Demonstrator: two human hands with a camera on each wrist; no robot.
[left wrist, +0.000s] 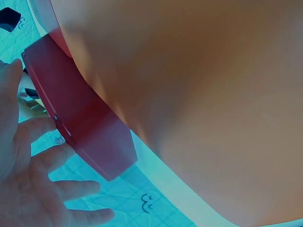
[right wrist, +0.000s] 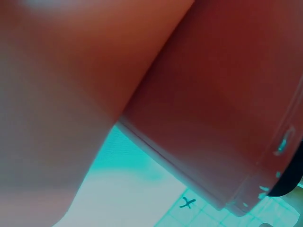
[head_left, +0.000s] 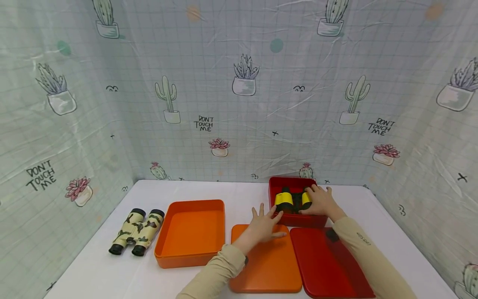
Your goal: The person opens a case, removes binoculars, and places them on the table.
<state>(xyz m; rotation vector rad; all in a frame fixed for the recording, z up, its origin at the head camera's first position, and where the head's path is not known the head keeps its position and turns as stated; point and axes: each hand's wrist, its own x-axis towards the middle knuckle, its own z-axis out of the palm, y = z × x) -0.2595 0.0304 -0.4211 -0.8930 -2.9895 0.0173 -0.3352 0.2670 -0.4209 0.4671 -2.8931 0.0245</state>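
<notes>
Yellow-and-black binoculars [head_left: 284, 198] lie within the red box [head_left: 298, 220] at the back right. My right hand [head_left: 319, 200] reaches over the box's right side and grips the right barrel between thumb and fingers. The left hand [head_left: 261, 226] has its fingers spread, the fingertips close to the box's front left corner; contact is unclear. In the left wrist view, those spread fingers [left wrist: 78, 189] appear beside the red box's wall [left wrist: 80, 104]. The right wrist view shows the box's wall [right wrist: 227, 104] but hides the grip.
An orange lid [head_left: 265, 265] lies under the left hand, and a red lid [head_left: 321, 265] under the right forearm. Left of them stands an orange box [head_left: 194, 228], with camouflage binoculars [head_left: 138, 232] beside it. A patterned sheet [head_left: 224, 104] surrounds the white table [head_left: 127, 274].
</notes>
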